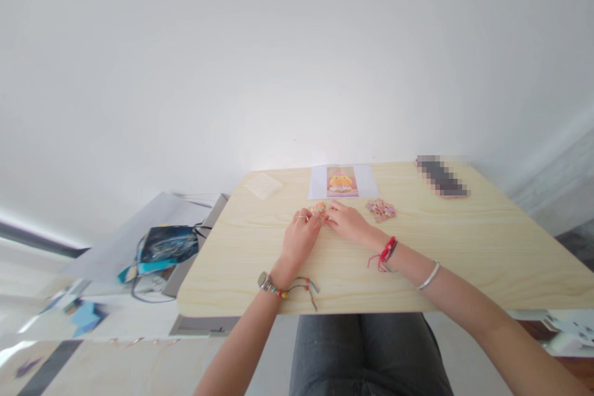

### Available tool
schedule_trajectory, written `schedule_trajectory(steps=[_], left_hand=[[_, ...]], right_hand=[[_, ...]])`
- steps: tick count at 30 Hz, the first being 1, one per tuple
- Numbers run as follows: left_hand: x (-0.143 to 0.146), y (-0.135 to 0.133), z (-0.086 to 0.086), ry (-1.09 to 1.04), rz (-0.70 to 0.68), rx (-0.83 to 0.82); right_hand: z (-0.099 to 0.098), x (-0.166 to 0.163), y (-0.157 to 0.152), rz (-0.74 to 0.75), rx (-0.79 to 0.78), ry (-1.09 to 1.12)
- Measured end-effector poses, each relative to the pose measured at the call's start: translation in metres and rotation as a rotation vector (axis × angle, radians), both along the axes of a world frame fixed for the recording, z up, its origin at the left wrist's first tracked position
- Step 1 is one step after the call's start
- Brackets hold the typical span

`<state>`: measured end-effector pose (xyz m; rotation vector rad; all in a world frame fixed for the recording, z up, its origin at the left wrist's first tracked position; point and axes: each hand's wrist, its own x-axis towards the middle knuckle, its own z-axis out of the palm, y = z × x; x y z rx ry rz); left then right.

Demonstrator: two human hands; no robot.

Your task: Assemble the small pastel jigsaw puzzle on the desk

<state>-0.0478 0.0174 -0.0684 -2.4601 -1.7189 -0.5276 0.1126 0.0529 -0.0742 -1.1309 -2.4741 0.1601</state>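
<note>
My left hand [301, 236], with a ring and a watch, has its fingers bent together at a small pile of orange jigsaw puzzle pieces [318, 208]. From the other side, my right hand [347, 221] meets it with pinched fingertips. A jigsaw puzzle piece seems to be between the fingertips of both hands, mostly covered by them. To the right lies a second pile of pinkish jigsaw puzzle pieces [381, 210]. Behind my hands, a white sheet [318, 182] carries a printed picture [342, 182] of a yellow cartoon figure.
The pale wooden table [250, 266] stands against a white wall [297, 62]. A clear plastic bag [263, 185] lies at its back left, a pixelated dark object [440, 177] at its back right. Left of the table, a dark blue bag [169, 244] rests on a lower surface.
</note>
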Motion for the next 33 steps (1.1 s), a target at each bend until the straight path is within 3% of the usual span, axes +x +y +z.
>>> schedule_trajectory(steps=[8, 14, 25, 33], left_hand=[[-0.002, -0.003, 0.001, -0.014, 0.026, 0.016], [0.000, -0.005, 0.002, -0.054, 0.026, -0.025], [0.010, 0.002, -0.005, -0.013, 0.069, -0.085], [0.007, -0.001, -0.002, -0.136, -0.014, -0.079]], right_hand=[[0.006, 0.008, -0.003, -0.144, 0.005, -0.083], [0.019, 0.020, -0.009, -0.042, -0.053, -0.060], [0.000, 0.002, 0.011, 0.030, -0.077, -0.045], [0.011, 0.012, 0.000, 0.061, -0.029, -0.056]])
